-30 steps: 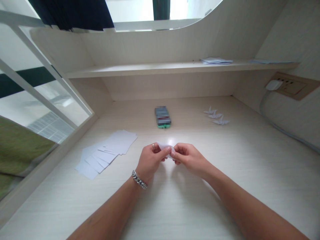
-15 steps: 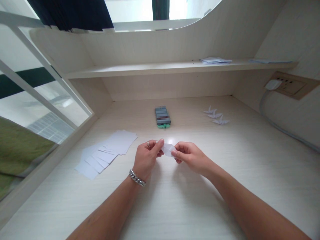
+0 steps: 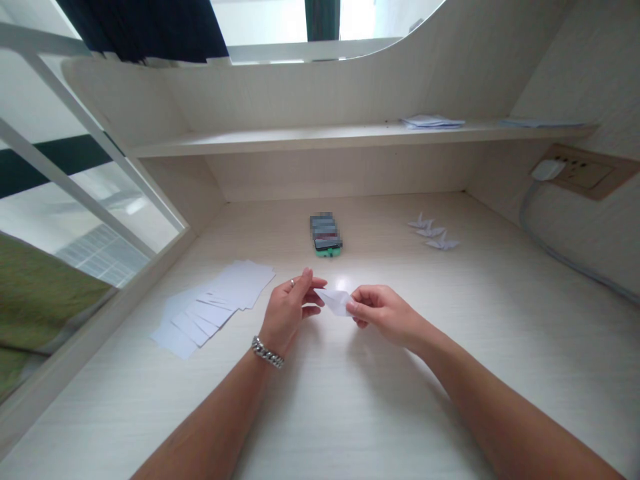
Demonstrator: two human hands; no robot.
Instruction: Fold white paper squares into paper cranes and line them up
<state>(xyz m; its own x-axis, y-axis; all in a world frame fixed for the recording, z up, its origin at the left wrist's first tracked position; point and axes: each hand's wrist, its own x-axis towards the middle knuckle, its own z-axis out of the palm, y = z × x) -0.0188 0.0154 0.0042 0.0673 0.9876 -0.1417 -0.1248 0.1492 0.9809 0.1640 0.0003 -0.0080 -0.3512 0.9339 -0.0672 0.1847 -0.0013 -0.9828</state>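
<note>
A small piece of folded white paper is pinched between the thumb and fingers of my right hand, above the desk. Its pointed end faces left. My left hand is close to that tip with thumb and fingers apart; whether a fingertip touches the paper, I cannot tell. A ring and a chain bracelet are on the left finger and wrist. Several loose white paper sheets lie fanned out to the left. Folded paper cranes sit at the back right.
Beyond my hands a phone-like object with a green edge lies on the desk, partly blurred. A shelf above carries a paper stack. On the right wall, a white plug with a grey cable sits in a socket.
My left hand has loosened its pinch on the paper and shifted slightly left, its fingers spreading. The right hand keeps its hold, and the paper's pointed left end now shows.
</note>
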